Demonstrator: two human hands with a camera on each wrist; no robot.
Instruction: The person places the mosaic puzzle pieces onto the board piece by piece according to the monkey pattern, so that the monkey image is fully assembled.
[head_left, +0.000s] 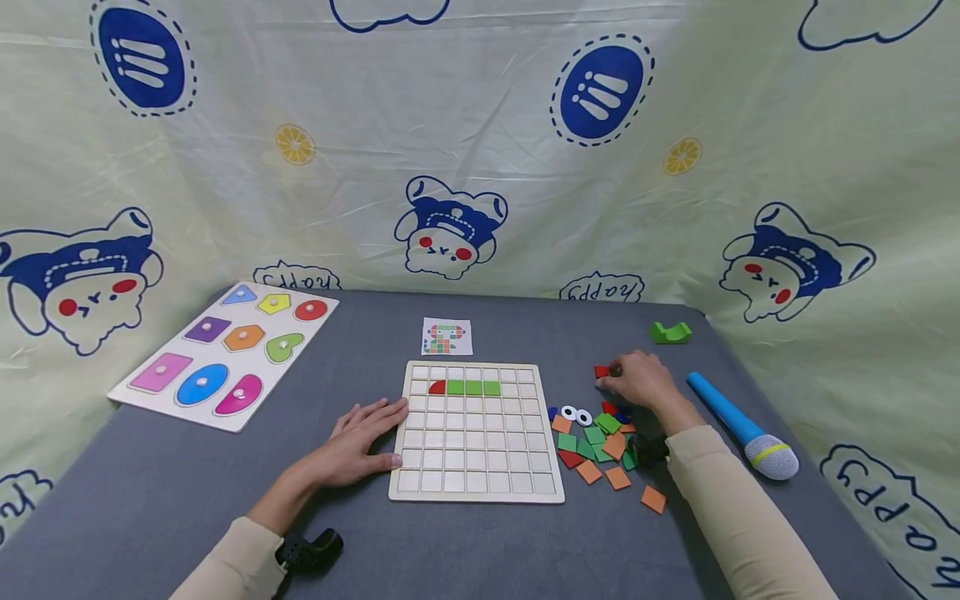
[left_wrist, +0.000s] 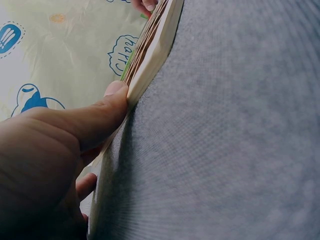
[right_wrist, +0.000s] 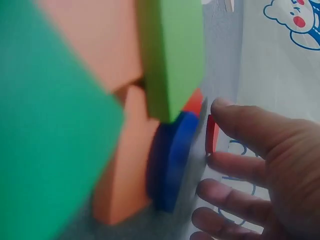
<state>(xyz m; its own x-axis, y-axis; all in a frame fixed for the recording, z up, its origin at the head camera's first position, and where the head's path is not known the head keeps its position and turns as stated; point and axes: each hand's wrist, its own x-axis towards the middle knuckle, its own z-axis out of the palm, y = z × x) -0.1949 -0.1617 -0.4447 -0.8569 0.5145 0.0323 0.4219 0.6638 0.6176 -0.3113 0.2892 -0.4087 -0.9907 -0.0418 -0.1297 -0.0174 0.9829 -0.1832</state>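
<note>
A pale wooden grid board [head_left: 476,495] lies on the table, with one rounded red piece [head_left: 437,387] and three green squares [head_left: 474,387] in its second row. My left hand [head_left: 360,443] touches the board's left edge, its fingers extended; in the left wrist view the thumb [left_wrist: 117,92] presses against the side. To the right, my right hand [head_left: 645,383] pinches a small red piece [right_wrist: 212,134] between thumb and index finger, beyond the loose pile. Its full shape is hidden. Orange squares [head_left: 618,478], green squares [head_left: 567,442], blue pieces and two eye pieces [head_left: 576,415] make up that pile.
A small picture card [head_left: 447,337] lies behind the board. A white shape puzzle [head_left: 247,350] is at the left. On the right are a blue toy microphone [head_left: 742,425] and a green curved block [head_left: 671,333]. A printed cloth [head_left: 525,233] hangs behind the table.
</note>
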